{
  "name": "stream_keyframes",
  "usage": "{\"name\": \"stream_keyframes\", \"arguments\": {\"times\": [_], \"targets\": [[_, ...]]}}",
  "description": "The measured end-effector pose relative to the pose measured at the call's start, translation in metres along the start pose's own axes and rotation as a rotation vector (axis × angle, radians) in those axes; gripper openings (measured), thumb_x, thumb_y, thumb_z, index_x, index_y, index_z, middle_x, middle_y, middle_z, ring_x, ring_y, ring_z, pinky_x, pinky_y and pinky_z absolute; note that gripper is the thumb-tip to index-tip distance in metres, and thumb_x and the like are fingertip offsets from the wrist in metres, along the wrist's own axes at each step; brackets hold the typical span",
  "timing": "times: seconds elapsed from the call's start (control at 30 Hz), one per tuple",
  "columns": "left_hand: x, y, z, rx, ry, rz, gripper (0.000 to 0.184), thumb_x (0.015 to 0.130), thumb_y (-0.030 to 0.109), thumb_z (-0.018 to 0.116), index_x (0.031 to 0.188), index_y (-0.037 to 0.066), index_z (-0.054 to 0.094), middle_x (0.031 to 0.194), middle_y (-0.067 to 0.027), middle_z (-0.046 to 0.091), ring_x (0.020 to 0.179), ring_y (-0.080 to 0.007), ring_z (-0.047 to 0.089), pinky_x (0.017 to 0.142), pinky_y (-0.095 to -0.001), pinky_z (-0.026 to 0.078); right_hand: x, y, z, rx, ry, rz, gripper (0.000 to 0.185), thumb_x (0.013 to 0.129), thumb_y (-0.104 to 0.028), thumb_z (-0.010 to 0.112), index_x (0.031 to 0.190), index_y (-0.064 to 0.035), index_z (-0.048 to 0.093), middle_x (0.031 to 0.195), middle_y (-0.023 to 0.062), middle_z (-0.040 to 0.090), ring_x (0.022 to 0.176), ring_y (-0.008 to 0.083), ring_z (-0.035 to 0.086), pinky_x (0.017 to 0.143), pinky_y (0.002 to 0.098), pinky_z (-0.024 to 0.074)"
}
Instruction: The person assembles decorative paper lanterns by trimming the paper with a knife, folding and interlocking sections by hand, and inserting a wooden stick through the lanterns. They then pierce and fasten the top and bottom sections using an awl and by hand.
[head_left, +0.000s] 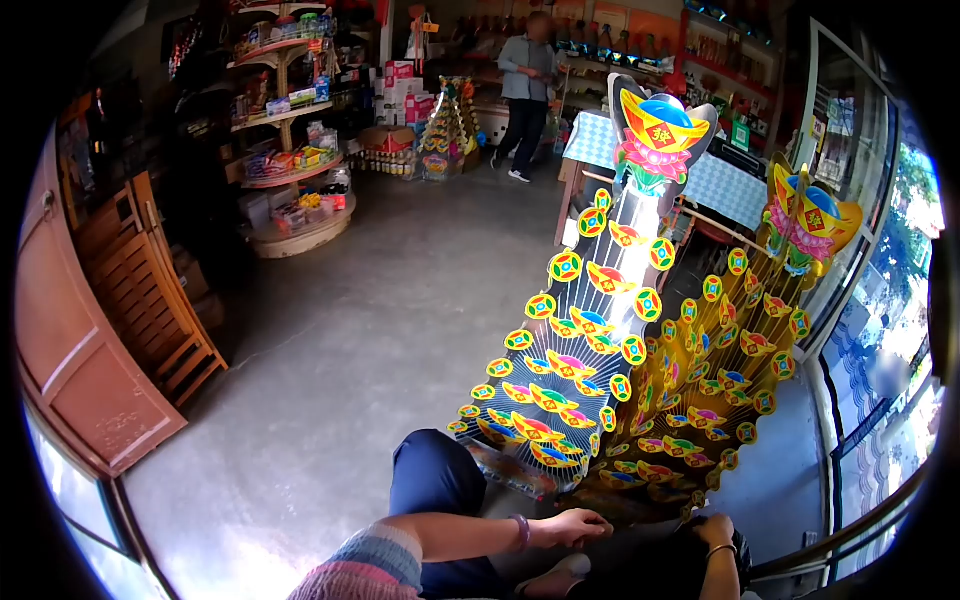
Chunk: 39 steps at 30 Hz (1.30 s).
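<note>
My left hand (572, 528) reaches in from the bottom, with a bracelet at its wrist and the fingers drawn together. Anything between those fingers is too small to make out. To its right, my right hand (714, 533) is curled closed beside a dark, black thing (650, 565); its grip is mostly hidden. Just beyond my hands stands a tall, silvery tiered paper decoration (551, 398) covered with ingot and coin shapes, topped by a large ingot on a pink lotus. A matching golden decoration (704, 418) stands right of it.
My bent knee (437, 472) is at the lower middle. A round-tiered shelf (297, 205) holds packaged goods. A person (527, 90) is at the back near a table with a checked cloth (735, 190). Wooden slatted furniture (145, 290) leans at left; glass doors (880, 330) are at right.
</note>
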<state>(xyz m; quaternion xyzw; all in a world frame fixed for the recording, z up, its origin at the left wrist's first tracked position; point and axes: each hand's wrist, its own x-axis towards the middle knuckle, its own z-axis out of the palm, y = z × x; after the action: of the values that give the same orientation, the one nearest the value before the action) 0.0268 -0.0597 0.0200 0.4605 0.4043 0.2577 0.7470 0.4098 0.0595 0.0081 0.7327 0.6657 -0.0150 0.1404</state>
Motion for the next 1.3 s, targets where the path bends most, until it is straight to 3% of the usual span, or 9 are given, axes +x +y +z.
{"name": "stream_keyframes", "arguments": {"times": [0.13,0.23,0.33,0.53,0.73,0.83,0.93,1.07,1.3], "targets": [[0.0,0.0,-0.001,0.016,0.005,-0.003,0.041,0.089,0.031,0.057,0.124,0.009,0.053,0.08,0.001,0.056,0.054,-0.0066,0.048,0.043,-0.0204,0.033,0.005,0.021,0.0,0.118,0.012,0.071,0.047,0.067,-0.042,0.074,0.094,-0.0034,0.068,0.1,0.019,0.065,0.097,0.0316,0.062,0.083,0.0385,0.0505],[0.0,0.0,-0.001,0.023,0.007,-0.003,0.041,0.089,0.031,0.057,0.123,0.01,0.054,0.081,0.0012,0.056,0.054,-0.0065,0.048,0.044,-0.0202,0.034,0.013,0.039,0.027,0.144,0.25,-0.011,0.033,0.061,-0.034,0.073,0.071,-0.0037,0.07,0.077,0.0166,0.067,0.08,0.0323,0.065,0.075,0.039,0.0518],[0.001,-0.001,-0.001,0.029,0.011,-0.007,0.04,0.089,0.031,0.057,0.123,0.01,0.054,0.082,0.0018,0.056,0.055,-0.0063,0.049,0.044,-0.0198,0.034,0.011,0.039,0.022,0.318,0.142,0.012,0.027,0.059,-0.03,0.072,0.065,-0.0035,0.069,0.07,0.0157,0.066,0.071,0.0323,0.065,0.071,0.0382,0.0525],[0.0,0.0,0.0,0.053,0.017,-0.018,0.04,0.089,0.032,0.057,0.123,0.011,0.054,0.08,0.0027,0.055,0.055,-0.0056,0.048,0.043,-0.0188,0.035,0.034,0.052,0.059,0.371,0.352,-0.017,0.027,0.061,-0.03,0.07,0.063,-0.0026,0.068,0.06,0.0153,0.063,0.062,0.0316,0.064,0.065,0.0376,0.0531],[0.003,-0.006,-0.001,0.047,0.02,-0.028,0.04,0.089,0.032,0.057,0.123,0.011,0.054,0.079,0.0025,0.053,0.055,-0.0057,0.047,0.044,-0.0188,0.034,0.03,0.044,0.05,0.485,0.246,0.066,0.032,0.068,-0.034,0.066,0.064,-0.0021,0.068,0.063,0.0174,0.063,0.063,0.0332,0.064,0.064,0.0405,0.0518],[0.003,-0.008,-0.002,0.043,0.006,-0.024,0.041,0.089,0.032,0.057,0.124,0.011,0.053,0.079,0.0022,0.053,0.056,-0.0058,0.047,0.046,-0.0189,0.035,0.027,0.044,0.051,0.459,0.295,0.003,0.033,0.069,-0.035,0.064,0.065,-0.0022,0.068,0.063,0.0171,0.063,0.062,0.0327,0.064,0.063,0.0411,0.0515],[0.003,-0.01,-0.003,0.05,0.003,-0.033,0.042,0.089,0.033,0.057,0.125,0.011,0.053,0.079,0.0021,0.053,0.057,-0.0059,0.047,0.047,-0.0191,0.035,0.028,0.042,0.065,0.366,0.579,-0.2,0.033,0.07,-0.035,0.063,0.064,-0.0021,0.068,0.061,0.0169,0.063,0.061,0.0321,0.064,0.062,0.0406,0.0515],[0.003,-0.013,-0.003,0.057,0.002,-0.048,0.043,0.09,0.031,0.057,0.126,0.009,0.052,0.081,0.0019,0.054,0.058,-0.0058,0.048,0.049,-0.0188,0.038,0.029,0.044,0.054,0.546,0.244,0.02,0.031,0.071,-0.033,0.063,0.062,-0.0034,0.068,0.059,0.0129,0.064,0.058,0.0273,0.064,0.06,0.0368,0.0519],[-0.004,-0.007,-0.002,0.06,0.001,-0.124,0.044,0.091,0.031,0.056,0.127,0.006,0.05,0.086,0.002,0.058,0.062,-0.0045,0.05,0.055,-0.0179,0.041,0.019,0.037,0.04,0.664,0.191,0.021,0.029,0.074,-0.029,0.062,0.064,-0.0022,0.068,0.055,0.0102,0.063,0.053,0.0226,0.064,0.058,0.0335,0.0519]]}}
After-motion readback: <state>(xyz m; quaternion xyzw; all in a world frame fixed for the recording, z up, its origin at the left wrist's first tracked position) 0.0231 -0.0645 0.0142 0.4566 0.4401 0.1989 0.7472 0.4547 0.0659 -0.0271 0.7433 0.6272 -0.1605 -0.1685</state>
